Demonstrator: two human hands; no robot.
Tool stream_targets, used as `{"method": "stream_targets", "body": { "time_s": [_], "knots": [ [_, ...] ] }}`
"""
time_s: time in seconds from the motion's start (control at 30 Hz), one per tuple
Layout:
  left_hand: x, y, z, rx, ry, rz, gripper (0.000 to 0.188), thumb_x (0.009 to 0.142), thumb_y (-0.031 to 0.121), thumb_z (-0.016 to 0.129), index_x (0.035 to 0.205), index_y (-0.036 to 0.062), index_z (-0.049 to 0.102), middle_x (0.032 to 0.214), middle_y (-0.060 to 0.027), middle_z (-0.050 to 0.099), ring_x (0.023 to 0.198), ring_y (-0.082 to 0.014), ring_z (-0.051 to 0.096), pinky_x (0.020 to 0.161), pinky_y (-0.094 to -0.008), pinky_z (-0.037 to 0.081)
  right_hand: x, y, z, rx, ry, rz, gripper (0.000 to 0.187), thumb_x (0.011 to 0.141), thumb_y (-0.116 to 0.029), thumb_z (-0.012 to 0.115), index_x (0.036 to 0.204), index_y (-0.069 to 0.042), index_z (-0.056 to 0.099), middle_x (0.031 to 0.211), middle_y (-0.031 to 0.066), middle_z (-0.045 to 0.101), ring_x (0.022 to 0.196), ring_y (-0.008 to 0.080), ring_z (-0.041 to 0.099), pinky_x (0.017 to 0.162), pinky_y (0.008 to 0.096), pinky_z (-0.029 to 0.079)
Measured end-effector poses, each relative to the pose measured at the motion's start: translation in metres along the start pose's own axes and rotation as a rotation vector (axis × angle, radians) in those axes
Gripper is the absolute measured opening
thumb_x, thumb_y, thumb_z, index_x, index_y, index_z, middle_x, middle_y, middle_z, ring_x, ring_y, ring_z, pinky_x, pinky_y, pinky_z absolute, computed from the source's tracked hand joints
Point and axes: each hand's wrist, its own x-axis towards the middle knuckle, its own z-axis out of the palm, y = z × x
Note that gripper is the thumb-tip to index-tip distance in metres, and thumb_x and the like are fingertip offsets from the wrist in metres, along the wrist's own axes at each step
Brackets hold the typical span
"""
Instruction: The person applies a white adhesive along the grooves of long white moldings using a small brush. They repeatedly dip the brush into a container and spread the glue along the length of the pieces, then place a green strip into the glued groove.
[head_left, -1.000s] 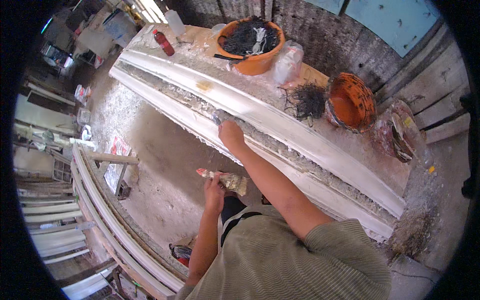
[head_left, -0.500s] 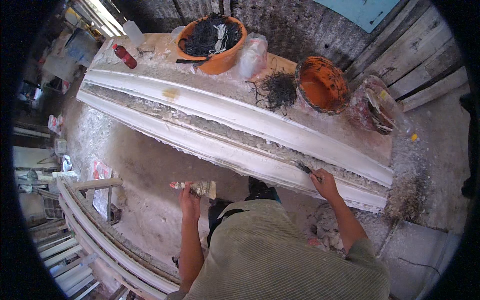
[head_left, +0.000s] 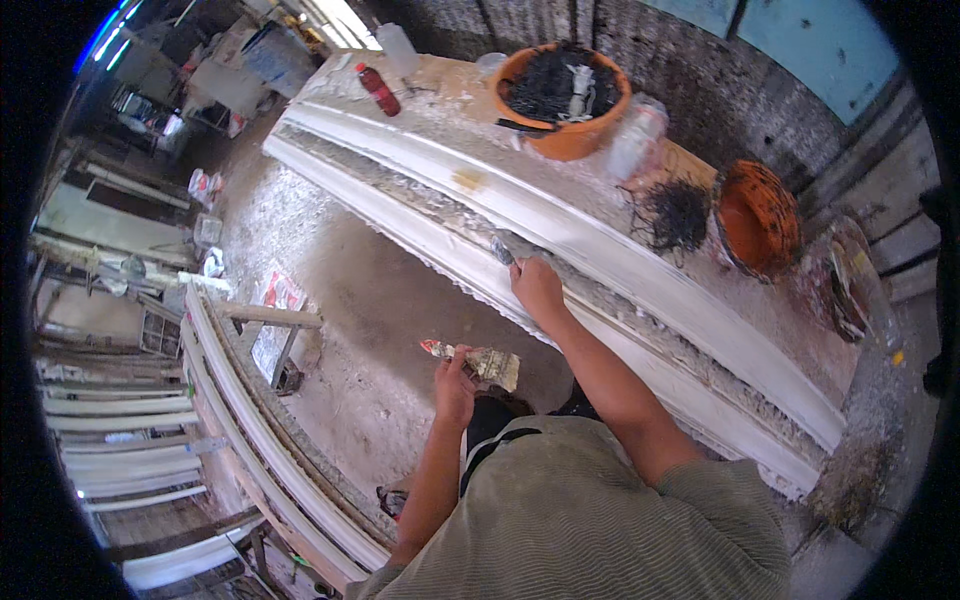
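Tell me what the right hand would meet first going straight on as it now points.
Probably the farther white moulding, just beyond the small tool in the right hand; height is unclear, so it might clear it.

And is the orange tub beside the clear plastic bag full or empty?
Full: dark stringy strands fill the orange tub to about its rim, with a pale bundle lying on top.

A smooth, matt finish is shown by the white mouldings [head_left: 590,235], separated by a rough, crumbly strip [head_left: 602,279]. The brush [head_left: 495,368] is roughly crusted. Glossy plastic is seen in the red bottle [head_left: 378,90], crinkled plastic in the bag [head_left: 638,138], ribbed cloth in the shirt [head_left: 590,510].
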Motion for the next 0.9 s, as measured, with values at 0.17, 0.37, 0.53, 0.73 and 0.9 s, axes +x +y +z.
{"method": "stream_targets", "body": {
  "time_s": [0.17,0.37,0.53,0.73,0.9],
  "knots": [
    [0.0,0.016,-0.064,-0.085,0.179,0.034,0.021,0.101,0.021,0.056,0.112,0.0038,0.057,0.105,-0.0101,0.064,0.102,-0.0252,0.063,0.09,-0.0414,0.051,0.041,-0.032,0.021,0.014,-0.042,-0.039,0.028,0.09,-0.028,0.065,0.09,-0.002,0.075,0.083,0.0271,0.068,0.079,0.044,0.068,0.077,0.0502,0.055],
    [0.02,0.053,-0.171,-0.214,0.219,0.084,0.02,0.101,0.029,0.059,0.107,0.0092,0.059,0.102,-0.0094,0.067,0.096,-0.0233,0.066,0.081,-0.0413,0.055,0.044,-0.066,0.032,0.06,0.045,-0.148,0.032,0.09,-0.029,0.066,0.102,-0.001,0.075,0.085,0.0289,0.068,0.08,0.0422,0.069,0.077,0.0464,0.054],
    [0.044,0.092,-0.222,-0.282,0.242,0.098,0.02,0.101,0.028,0.059,0.107,0.0087,0.059,0.102,-0.007,0.067,0.096,-0.0206,0.066,0.079,-0.0395,0.055,0.082,-0.109,0.08,0.16,0.003,-0.025,0.033,0.09,-0.029,0.064,0.094,0.003,0.073,0.078,0.0279,0.067,0.071,0.0424,0.068,0.072,0.0484,0.052],
    [0.083,0.139,-0.246,-0.301,0.175,0.122,0.019,0.101,0.027,0.06,0.108,0.0098,0.059,0.103,-0.006,0.067,0.094,-0.0204,0.066,0.082,-0.0382,0.054,0.112,-0.129,0.095,-0.011,-0.039,-0.014,0.033,0.089,-0.028,0.067,0.1,0.002,0.074,0.084,0.0255,0.071,0.072,0.035,0.07,0.074,0.0429,0.054],
    [0.131,0.166,-0.249,-0.344,0.218,0.044,0.019,0.101,0.027,0.06,0.107,0.0093,0.06,0.102,-0.0062,0.067,0.094,-0.0207,0.066,0.081,-0.0378,0.054,0.129,-0.148,0.097,0.115,0.037,-0.105,0.031,0.091,-0.022,0.067,0.111,0.002,0.072,0.092,0.0212,0.074,0.078,0.0283,0.071,0.076,0.0371,0.054]
  ]
}}
